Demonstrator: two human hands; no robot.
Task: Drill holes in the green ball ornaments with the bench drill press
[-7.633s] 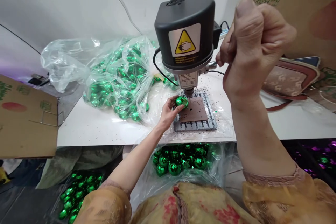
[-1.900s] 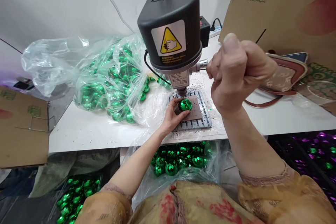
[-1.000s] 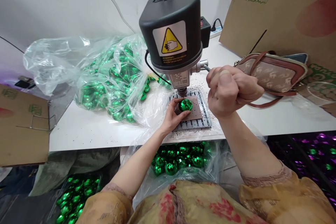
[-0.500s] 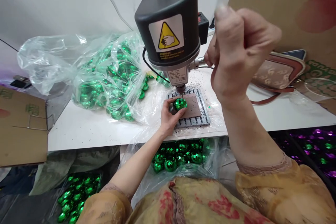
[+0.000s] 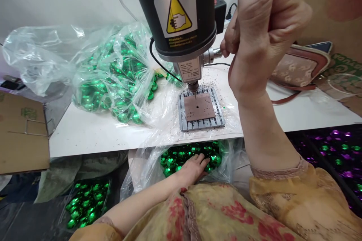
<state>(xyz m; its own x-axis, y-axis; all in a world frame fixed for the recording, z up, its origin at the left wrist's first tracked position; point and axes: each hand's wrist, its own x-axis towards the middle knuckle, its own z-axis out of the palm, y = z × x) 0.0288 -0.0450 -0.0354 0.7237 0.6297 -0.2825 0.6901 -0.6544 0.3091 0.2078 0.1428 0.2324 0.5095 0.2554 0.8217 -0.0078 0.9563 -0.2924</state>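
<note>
My left hand (image 5: 194, 167) reaches into a clear plastic bag of shiny green faceted balls (image 5: 181, 153) below the table edge. Its fingers are apart and rest on the balls; the thumb is hidden. At the upper right, my right hand (image 5: 261, 34) is closed round the feed lever (image 5: 214, 55) of a black bench drill press (image 5: 177, 19). Under the drill bit (image 5: 195, 95) lies a brown square pad (image 5: 200, 110) with a dark hole. The pad sits on the slotted metal base (image 5: 203, 125), and no ball is on it.
A large clear bag (image 5: 113, 79) of green balls lies on the white table (image 5: 85, 135) to the left. Dark shavings surround the base. A handbag (image 5: 299, 66) stands at right, cardboard boxes (image 5: 22, 135) on both sides. Lower left is a tray of green balls (image 5: 87, 203).
My left hand has left the pad and moved down into the bag of balls. The green ball it held under the drill is no longer there. My right hand stays on the lever.
</note>
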